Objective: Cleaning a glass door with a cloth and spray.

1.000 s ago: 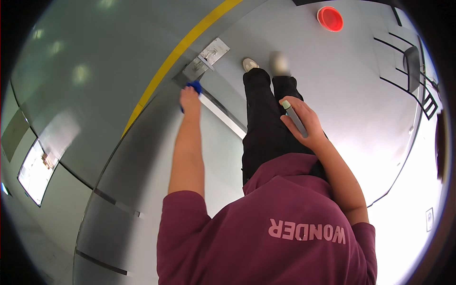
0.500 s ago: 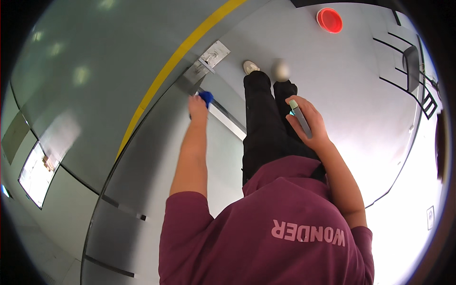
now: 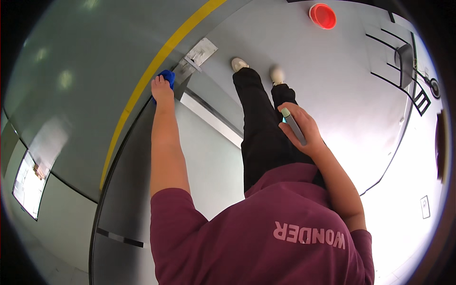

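Observation:
My left hand is stretched far out, its fingers closed on a blue cloth. The cloth lies against the far end of a long, glossy grey panel, by its dark outer edge. My right hand is held in front of my thighs, wrapped round a slim grey bottle with a pale green top. A bit of teal shows beside the bottle, too small to make out. The bottle points up and to the left, away from the panel.
A metal plate sits past the panel's far end. A yellow floor stripe curves along its left side. A red basin stands at the far right, and a black-framed chair is at the right edge. My shoes are ahead.
My left hand has moved left and farther out with the blue cloth, to the panel's outer edge. My right hand keeps its hold on the bottle. The whole view has shifted slightly.

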`<act>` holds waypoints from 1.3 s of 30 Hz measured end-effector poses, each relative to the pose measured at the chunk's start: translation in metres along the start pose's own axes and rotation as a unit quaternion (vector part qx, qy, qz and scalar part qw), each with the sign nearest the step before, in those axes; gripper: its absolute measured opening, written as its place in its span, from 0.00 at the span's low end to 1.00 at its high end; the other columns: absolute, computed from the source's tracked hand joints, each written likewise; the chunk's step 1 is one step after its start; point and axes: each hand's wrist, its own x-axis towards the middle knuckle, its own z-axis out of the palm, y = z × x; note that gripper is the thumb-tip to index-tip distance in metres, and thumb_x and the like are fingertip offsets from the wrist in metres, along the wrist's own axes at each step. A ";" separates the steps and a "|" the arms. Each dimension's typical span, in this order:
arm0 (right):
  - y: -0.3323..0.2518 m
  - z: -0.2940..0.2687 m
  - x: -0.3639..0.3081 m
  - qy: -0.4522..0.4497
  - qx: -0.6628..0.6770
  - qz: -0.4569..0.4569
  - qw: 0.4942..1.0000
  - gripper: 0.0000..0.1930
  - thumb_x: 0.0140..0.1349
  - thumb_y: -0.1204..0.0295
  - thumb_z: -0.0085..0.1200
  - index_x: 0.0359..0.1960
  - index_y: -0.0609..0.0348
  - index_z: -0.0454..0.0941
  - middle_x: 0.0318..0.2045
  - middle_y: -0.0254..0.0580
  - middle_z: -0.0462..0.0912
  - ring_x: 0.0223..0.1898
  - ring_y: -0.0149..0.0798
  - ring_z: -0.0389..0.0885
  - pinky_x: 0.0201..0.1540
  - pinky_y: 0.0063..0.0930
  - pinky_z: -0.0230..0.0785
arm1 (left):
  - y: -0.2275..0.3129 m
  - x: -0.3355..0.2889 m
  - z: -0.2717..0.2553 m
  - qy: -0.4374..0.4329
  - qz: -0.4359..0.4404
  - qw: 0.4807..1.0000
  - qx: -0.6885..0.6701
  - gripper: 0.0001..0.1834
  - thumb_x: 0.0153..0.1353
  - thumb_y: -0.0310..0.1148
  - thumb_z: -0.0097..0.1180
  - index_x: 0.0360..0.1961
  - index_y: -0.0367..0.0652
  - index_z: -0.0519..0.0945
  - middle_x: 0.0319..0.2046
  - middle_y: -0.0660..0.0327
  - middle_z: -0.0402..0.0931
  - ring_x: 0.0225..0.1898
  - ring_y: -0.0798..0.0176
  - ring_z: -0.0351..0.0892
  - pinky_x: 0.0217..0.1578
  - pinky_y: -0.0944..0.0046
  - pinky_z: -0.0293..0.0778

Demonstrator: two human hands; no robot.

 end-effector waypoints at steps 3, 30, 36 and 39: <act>0.000 -0.002 -0.006 -0.008 -0.005 -0.002 1.000 0.20 0.55 0.74 0.58 0.50 0.53 0.69 0.46 0.41 0.76 0.46 0.50 0.76 0.45 0.38 0.69 | 0.011 -0.009 0.004 0.023 0.026 0.999 0.037 0.22 0.63 0.37 0.38 0.58 0.51 0.71 0.64 0.65 0.61 0.67 0.62 0.53 0.67 0.58 0.42; -0.011 -0.025 -0.029 0.035 0.008 -0.058 0.998 0.20 0.55 0.74 0.58 0.50 0.55 0.69 0.46 0.45 0.76 0.46 0.51 0.76 0.46 0.39 0.70 | 0.135 -0.167 0.034 -0.045 0.161 0.985 -0.044 0.18 0.61 0.37 0.42 0.50 0.50 0.78 0.53 0.64 0.72 0.57 0.62 0.66 0.60 0.57 0.56; -0.021 -0.028 -0.017 0.013 0.013 -0.113 0.993 0.21 0.55 0.74 0.58 0.51 0.55 0.68 0.47 0.46 0.76 0.46 0.53 0.75 0.47 0.39 0.69 | -0.003 -0.117 -0.045 -0.038 0.009 0.997 0.064 0.25 0.65 0.38 0.35 0.63 0.48 0.65 0.68 0.63 0.53 0.70 0.61 0.46 0.68 0.55 0.39; -0.022 -0.037 -0.014 -0.001 0.005 -0.141 0.990 0.21 0.56 0.74 0.58 0.51 0.55 0.67 0.47 0.47 0.76 0.47 0.53 0.75 0.47 0.39 0.69 | -0.021 -0.133 -0.071 -0.020 -0.042 0.996 0.076 0.27 0.66 0.38 0.33 0.66 0.46 0.61 0.69 0.61 0.50 0.71 0.60 0.44 0.68 0.55 0.36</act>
